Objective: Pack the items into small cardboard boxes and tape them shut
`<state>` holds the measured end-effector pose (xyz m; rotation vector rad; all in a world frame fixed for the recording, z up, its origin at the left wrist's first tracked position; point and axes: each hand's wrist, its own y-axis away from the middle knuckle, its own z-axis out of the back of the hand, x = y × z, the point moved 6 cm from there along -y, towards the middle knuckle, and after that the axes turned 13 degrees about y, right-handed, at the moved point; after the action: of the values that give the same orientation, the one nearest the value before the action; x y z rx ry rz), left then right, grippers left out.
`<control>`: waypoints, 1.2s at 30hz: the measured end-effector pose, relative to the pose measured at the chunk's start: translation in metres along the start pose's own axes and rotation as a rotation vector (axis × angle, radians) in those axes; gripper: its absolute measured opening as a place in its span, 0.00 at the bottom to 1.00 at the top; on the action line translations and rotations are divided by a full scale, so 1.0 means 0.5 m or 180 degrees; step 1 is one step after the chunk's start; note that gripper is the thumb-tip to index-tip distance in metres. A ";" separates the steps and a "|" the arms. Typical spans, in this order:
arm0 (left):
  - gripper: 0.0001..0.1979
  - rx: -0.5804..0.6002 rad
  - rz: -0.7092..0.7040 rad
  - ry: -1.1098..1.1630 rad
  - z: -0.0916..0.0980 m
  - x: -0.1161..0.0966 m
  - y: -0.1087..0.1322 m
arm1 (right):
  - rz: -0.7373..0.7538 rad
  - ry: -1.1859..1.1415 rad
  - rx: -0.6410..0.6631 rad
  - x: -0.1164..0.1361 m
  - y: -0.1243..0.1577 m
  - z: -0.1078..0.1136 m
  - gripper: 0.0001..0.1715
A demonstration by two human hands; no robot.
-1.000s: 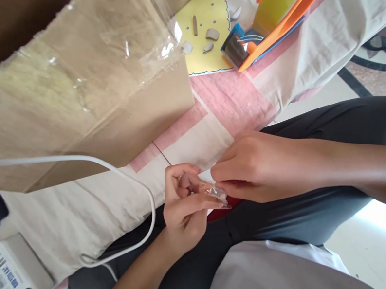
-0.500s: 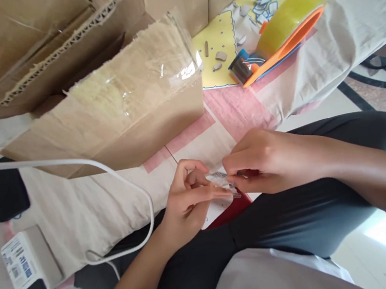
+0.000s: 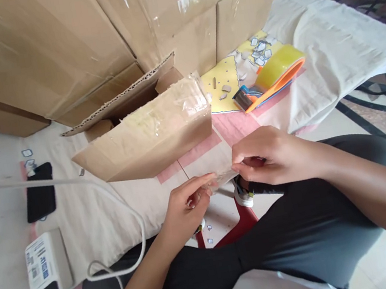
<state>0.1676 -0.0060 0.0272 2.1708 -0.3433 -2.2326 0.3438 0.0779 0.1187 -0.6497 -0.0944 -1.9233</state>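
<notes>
Two hands: left hand (image 3: 186, 202) and right hand (image 3: 272, 157) farther apart
Clear strip (image 3: 225, 176): one, between pinching fingertips (image 3: 210, 177), left hand's two o'clock

Printed label (image 3: 36, 259) on a white block (image 3: 62, 257), its blue lettering (image 3: 44, 268) too blurred to read

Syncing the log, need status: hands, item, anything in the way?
Left hand and right hand pinching clear film. Film spans between them. White cable loops left of left hand, not touching film.
</notes>
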 end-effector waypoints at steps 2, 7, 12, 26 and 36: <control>0.16 -0.0256 0.0088 0.0076 0.000 0.005 0.006 | 0.0223 0.0354 -0.0073 0.015 -0.004 0.003 0.12; 0.28 -0.0616 0.0407 0.0755 0.025 -0.009 0.011 | 0.0732 0.0884 -0.0378 0.073 -0.028 0.016 0.15; 0.17 -0.0797 0.0008 -0.0234 0.060 -0.034 0.025 | 0.0675 0.0293 -0.0911 0.101 -0.048 0.069 0.11; 0.30 -0.1966 -0.1638 -0.2988 0.221 -0.254 -0.050 | -0.0286 -0.1398 -0.0773 0.052 -0.217 0.194 0.14; 0.32 -0.1401 -0.1169 -0.3390 0.180 -0.233 -0.034 | -0.0189 -0.1304 -0.0376 0.010 -0.320 0.059 0.13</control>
<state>0.0857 0.0424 0.1410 0.7414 0.5600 -3.0659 0.2148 0.1550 0.1819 -1.1256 -0.2615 -1.8369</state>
